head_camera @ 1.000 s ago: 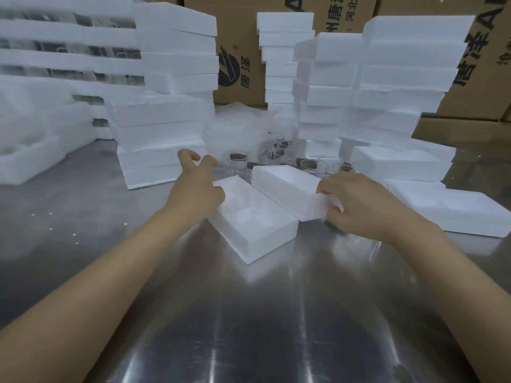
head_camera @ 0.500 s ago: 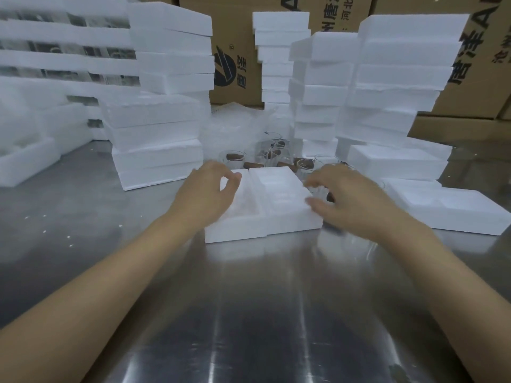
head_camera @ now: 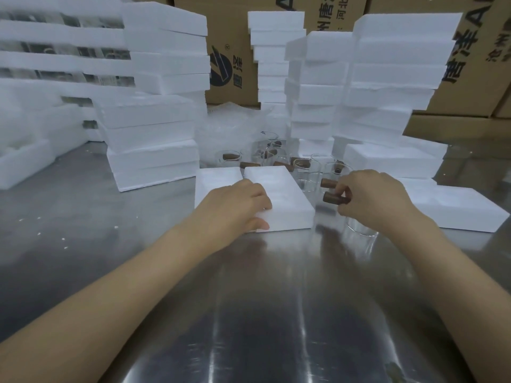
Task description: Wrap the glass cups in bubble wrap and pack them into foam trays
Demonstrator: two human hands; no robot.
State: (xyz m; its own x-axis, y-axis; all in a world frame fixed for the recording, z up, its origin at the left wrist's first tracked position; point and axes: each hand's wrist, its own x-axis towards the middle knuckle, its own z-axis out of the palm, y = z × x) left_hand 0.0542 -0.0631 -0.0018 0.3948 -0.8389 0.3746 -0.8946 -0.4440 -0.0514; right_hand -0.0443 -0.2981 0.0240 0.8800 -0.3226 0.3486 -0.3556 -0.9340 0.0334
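Two white foam trays lie side by side on the steel table, the left tray [head_camera: 215,179] partly under my left hand [head_camera: 235,205], the right tray [head_camera: 279,194] beside it. My left hand grips the near edge of the right tray, thumb against its front wall. My right hand [head_camera: 373,200] pinches the brown wooden handle [head_camera: 333,199] of a clear glass cup [head_camera: 359,230] standing right of the trays. Several more glass cups [head_camera: 304,170] with brown handles stand behind. Crumpled bubble wrap [head_camera: 229,125] lies at the back.
Tall stacks of white foam trays rise at the left [head_camera: 154,106] and at the right [head_camera: 387,78]. Single foam trays lie at the right [head_camera: 456,208] and far left [head_camera: 22,167]. Cardboard boxes [head_camera: 235,51] stand behind. The steel table [head_camera: 262,313] stretches toward me.
The two trays were brought square and side by side. My right hand left the right tray and took hold of a cup's wooden handle. My left hand shifted onto the right tray's near edge.
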